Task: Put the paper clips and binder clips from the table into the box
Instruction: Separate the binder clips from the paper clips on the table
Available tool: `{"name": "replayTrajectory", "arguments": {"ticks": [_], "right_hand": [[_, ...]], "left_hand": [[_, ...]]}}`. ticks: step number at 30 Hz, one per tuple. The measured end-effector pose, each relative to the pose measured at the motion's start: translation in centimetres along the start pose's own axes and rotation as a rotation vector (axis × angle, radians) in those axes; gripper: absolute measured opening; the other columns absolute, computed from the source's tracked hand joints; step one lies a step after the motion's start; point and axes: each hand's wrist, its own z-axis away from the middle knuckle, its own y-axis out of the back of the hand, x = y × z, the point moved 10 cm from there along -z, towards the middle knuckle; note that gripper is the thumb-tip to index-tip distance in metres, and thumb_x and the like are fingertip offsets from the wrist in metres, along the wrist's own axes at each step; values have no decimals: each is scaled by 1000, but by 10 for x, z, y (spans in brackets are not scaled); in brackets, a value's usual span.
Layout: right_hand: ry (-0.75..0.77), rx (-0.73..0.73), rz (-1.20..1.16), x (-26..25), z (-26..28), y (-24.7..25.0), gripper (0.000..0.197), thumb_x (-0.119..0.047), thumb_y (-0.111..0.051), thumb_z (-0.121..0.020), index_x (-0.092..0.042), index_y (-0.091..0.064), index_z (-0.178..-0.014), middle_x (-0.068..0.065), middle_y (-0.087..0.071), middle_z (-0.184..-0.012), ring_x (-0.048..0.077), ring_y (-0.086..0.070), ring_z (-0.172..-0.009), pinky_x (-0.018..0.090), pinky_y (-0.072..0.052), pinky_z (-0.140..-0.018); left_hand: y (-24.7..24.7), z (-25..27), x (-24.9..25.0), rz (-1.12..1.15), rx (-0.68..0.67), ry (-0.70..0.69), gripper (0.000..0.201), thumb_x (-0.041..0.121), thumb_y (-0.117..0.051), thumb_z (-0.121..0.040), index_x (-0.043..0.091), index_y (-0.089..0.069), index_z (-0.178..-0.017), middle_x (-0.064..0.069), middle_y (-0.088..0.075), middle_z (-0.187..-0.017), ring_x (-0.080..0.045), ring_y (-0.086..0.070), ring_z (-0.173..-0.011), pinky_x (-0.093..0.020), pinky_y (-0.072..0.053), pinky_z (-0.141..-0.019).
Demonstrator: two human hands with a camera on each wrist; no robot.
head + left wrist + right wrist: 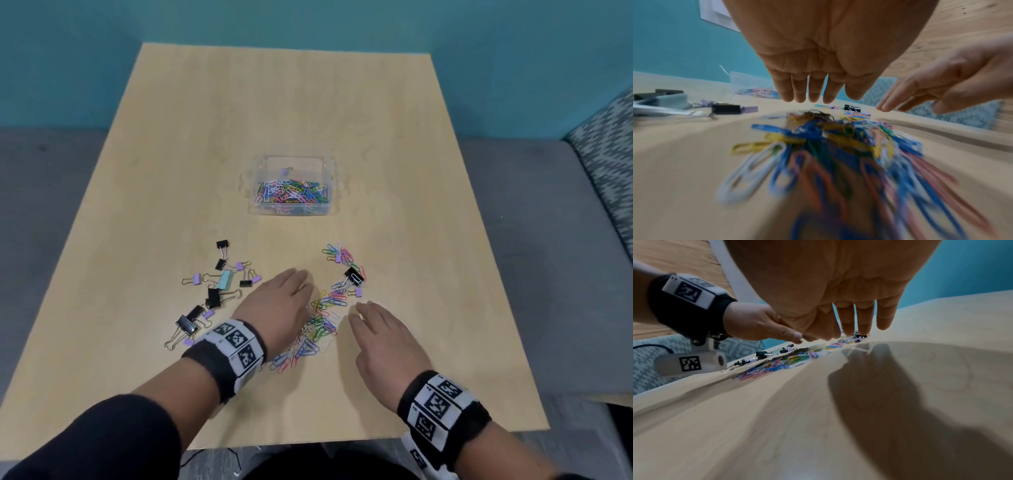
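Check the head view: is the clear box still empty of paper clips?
No, the clear box already holds a layer of colored paper clips, while more lie loose on the table between the hands.

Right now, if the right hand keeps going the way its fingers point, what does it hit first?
Probably the small purple binder clip just beyond the right hand's fingertips, with the black binder clip behind it. Depth is uncertain; it may pass over them.

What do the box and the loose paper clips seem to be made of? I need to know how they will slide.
Box: clear, glossy plastic by the look; the clips inside show through its walls.
Paper clips: probably wire with a smooth coloured coating, judging by thin loops in blue, yellow, pink, white.
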Motion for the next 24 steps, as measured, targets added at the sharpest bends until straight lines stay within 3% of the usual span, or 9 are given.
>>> {"name": "replayTrajectory", "arguments": {"ticks": [5,12,16,19,22,24], "right_hand": [[3,-12,31,4,-15,2,62,-16,-27,-68,-4,-55,-122,16,-51,-134,35,-47,-125,43,-44,-100],[13,-44,58,10,-20,-4,57,-18,-23,-68,-4,-58,-111,17,-55,-130,38,-49,-122,47,-46,-97],[-15,-28,69,22,-15,-2,55,-16,-28,-68,-3,-61,-108,17,-59,-123,38,-54,-115,47,-49,-92],[-55,-6,66,34,-14,2,45,-11,-49,-64,-3,-62,-106,18,-60,-120,39,-57,-111,47,-50,-91],[-126,3,43,47,-19,9,48,-6,-64,-57,-4,-62,-104,17,-60,-119,39,-55,-113,48,-48,-93],[-107,14,36,43,-24,13,49,-6,-62,-59,-4,-60,-108,17,-59,-120,39,-53,-116,48,-46,-96]], "left_hand": [[3,-46,-5,-10,-51,42,53,30,-34,-98,9,-23,-146,-8,-14,-157,-26,-15,-142,-41,-28,-112],[0,-75,4,-44,-158,-43,45,8,-37,-91,11,-36,-136,-5,-9,-158,-21,-12,-144,-39,-23,-113],[0,-66,-7,-3,-103,-5,41,6,-37,-90,12,-42,-131,-5,-15,-157,-22,-16,-144,-35,-21,-115],[-1,-48,-13,-4,-48,20,42,6,-45,-87,11,-45,-128,-8,-24,-154,-25,-24,-141,-36,-27,-112],[8,-27,-6,-30,26,4,34,7,-60,-76,9,-57,-110,-13,-55,-128,-33,-52,-116,-40,-47,-93],[11,-21,1,-20,43,-1,30,7,-63,-72,8,-58,-101,-13,-60,-116,-34,-57,-103,-41,-52,-81]]}}
